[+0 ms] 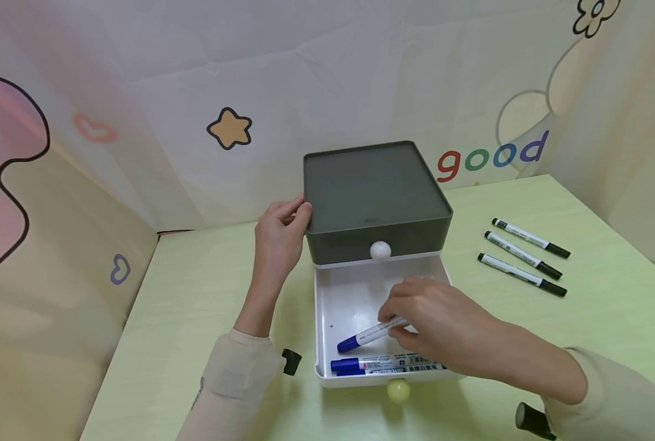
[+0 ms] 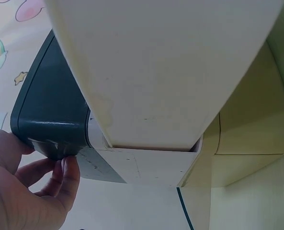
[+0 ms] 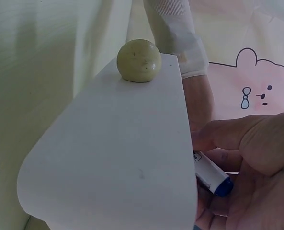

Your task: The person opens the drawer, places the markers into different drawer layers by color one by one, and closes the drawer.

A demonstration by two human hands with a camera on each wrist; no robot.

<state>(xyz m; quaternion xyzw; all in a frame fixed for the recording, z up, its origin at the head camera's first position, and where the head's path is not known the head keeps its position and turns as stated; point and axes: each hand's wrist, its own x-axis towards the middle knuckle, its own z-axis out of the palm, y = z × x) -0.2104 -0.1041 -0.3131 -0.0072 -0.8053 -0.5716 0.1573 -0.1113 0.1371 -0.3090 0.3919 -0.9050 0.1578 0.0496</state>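
My right hand (image 1: 434, 318) pinches a blue-capped whiteboard marker (image 1: 377, 332) over the pulled-out white drawer (image 1: 349, 294). The marker lies slantwise, its blue cap pointing left; its blue end (image 3: 223, 187) shows under the fingers in the right wrist view. Along the drawer's front wall lie two more blue markers (image 1: 374, 362), partly covered by the hand. The drawer belongs to a small drawer box (image 1: 377, 190) with a dark grey-green upper part. My left hand (image 1: 280, 236) holds this box at its left side, thumb and bent fingers against the dark wall (image 2: 55, 120).
Three black-capped markers (image 1: 526, 245) lie in a row on the table (image 1: 195, 343) to the right of the box. A white knob (image 1: 380, 250) sits on the upper front, a yellow-green knob (image 1: 399, 391) on the lower drawer. A printed curtain (image 1: 167, 153) stands behind.
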